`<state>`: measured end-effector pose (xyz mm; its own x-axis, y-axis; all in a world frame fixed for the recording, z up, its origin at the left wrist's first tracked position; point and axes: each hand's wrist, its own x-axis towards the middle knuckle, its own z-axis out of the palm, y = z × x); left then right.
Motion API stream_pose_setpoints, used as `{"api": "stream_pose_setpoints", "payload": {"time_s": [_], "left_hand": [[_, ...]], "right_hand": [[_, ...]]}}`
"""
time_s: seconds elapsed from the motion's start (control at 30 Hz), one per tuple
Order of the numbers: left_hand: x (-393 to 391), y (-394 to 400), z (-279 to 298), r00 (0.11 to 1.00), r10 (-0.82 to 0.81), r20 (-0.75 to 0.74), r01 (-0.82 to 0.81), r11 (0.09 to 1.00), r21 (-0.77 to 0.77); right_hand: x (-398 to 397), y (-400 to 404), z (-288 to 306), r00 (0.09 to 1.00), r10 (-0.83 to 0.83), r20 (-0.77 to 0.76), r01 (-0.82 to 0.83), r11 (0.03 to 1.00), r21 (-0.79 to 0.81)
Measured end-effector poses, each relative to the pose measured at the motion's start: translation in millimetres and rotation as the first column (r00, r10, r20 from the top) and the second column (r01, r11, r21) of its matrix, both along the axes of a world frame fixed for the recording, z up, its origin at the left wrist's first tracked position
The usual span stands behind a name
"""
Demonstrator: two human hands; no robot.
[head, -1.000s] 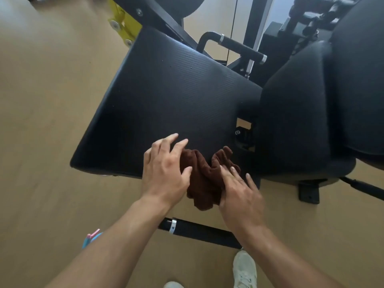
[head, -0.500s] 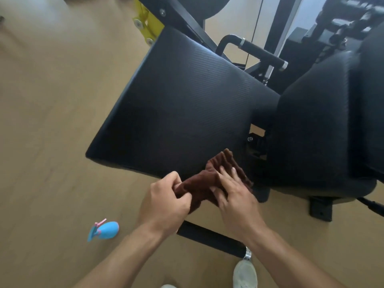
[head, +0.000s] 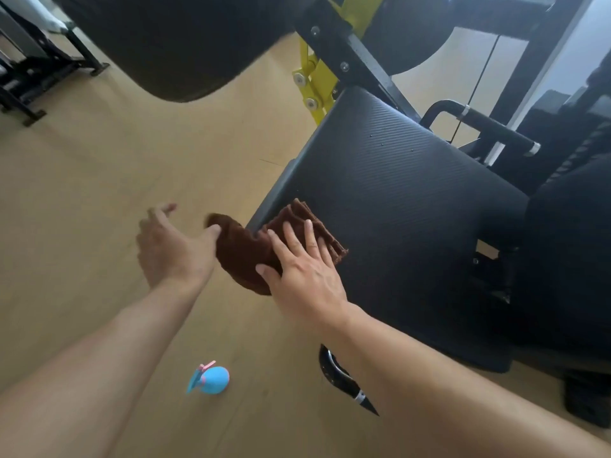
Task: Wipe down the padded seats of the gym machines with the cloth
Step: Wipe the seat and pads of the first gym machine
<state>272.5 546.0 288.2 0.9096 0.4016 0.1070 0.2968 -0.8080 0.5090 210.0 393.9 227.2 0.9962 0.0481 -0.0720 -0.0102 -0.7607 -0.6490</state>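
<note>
A brown cloth (head: 244, 252) lies over the near left corner of the black padded seat (head: 396, 206), part of it hanging off the edge. My right hand (head: 304, 266) presses flat on the cloth with its fingers spread. My left hand (head: 172, 246) is off the seat to the left, above the floor, fingers apart, its thumb touching the hanging end of the cloth. A second black pad (head: 568, 259) stands at the right.
A blue and pink spray bottle (head: 210, 380) lies on the tan floor below my arms. A black handle bar (head: 340, 375) sticks out under the seat. A yellow bracket (head: 314, 81) and black frame rise behind. Another dark pad (head: 172, 44) hangs at top left.
The view has swung left and down. My left hand has let go of the cloth and moved left. My right hand has flattened on the cloth at the seat's corner.
</note>
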Motion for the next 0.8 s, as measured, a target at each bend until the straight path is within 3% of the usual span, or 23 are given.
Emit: {"api": "stream_pose_setpoints", "payload": {"time_s": [0.13, 0.27, 0.4, 0.57, 0.8], "left_hand": [[-8.5, -25.5, -34.0, 0.916, -0.227, -0.331, 0.179, 0.969, -0.169], [2.1, -35.5, -41.1, 0.837, -0.421, -0.350, 0.438, 0.898, -0.032], [14.0, -63.2, -45.0, 0.756, -0.501, -0.423, 0.600, 0.788, 0.139], [37.1, -103.9, -57.6, 0.745, -0.522, -0.415, 0.658, 0.677, 0.329], [76.0, -157.8, -70.3, 0.693, -0.587, -0.418, 0.719, 0.526, 0.454]], "right_hand": [[7.9, 16.2, -7.6, 0.985, -0.162, 0.054, 0.163, 0.986, -0.020], [1.6, 14.1, -27.6, 0.939, -0.261, 0.226, 0.281, 0.958, -0.060], [1.8, -1.1, -43.5, 0.895, -0.354, 0.271, 0.369, 0.929, -0.008], [16.4, -33.6, -42.5, 0.899, -0.407, 0.161, 0.414, 0.910, -0.010], [44.4, -91.5, -42.5, 0.926, -0.377, -0.007, 0.376, 0.925, -0.056]]}}
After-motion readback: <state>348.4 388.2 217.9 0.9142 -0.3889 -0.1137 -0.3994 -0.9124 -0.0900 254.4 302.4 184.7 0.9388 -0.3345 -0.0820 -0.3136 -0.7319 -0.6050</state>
